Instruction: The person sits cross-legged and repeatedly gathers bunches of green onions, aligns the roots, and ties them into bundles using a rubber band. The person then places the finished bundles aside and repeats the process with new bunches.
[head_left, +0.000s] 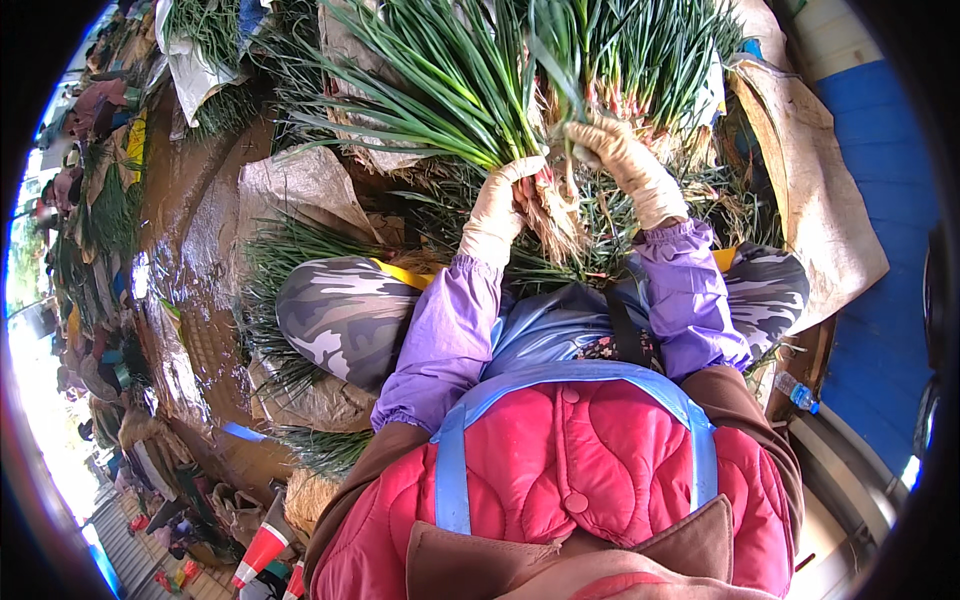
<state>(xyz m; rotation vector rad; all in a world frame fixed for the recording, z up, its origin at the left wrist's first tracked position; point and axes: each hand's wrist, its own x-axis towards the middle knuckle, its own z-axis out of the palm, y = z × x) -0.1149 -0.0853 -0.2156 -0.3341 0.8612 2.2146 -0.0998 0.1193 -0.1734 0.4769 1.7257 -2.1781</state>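
My left hand (501, 206), in a pale glove, is closed around a bunch of green onions (480, 112) near its reddish bulbs. The leaves fan out to the upper left and the stringy roots (555, 221) hang down to the right. Just right of it, my right hand (619, 161), gloved too, pinches a green onion stalk (571, 169), its pale lower end hanging below the fingers. Behind my right hand stand more green onions (645, 67) with roots downward. Loose leaves and trimmings lie below both hands, over my lap.
Woven sacks (300, 187) and more green onions (300, 247) lie at my left. A sack (817, 202) stands at the right by a blue wall (885, 262), near a plastic bottle (796, 392). Beyond a wet brown floor (202, 300), people and produce line the far left.
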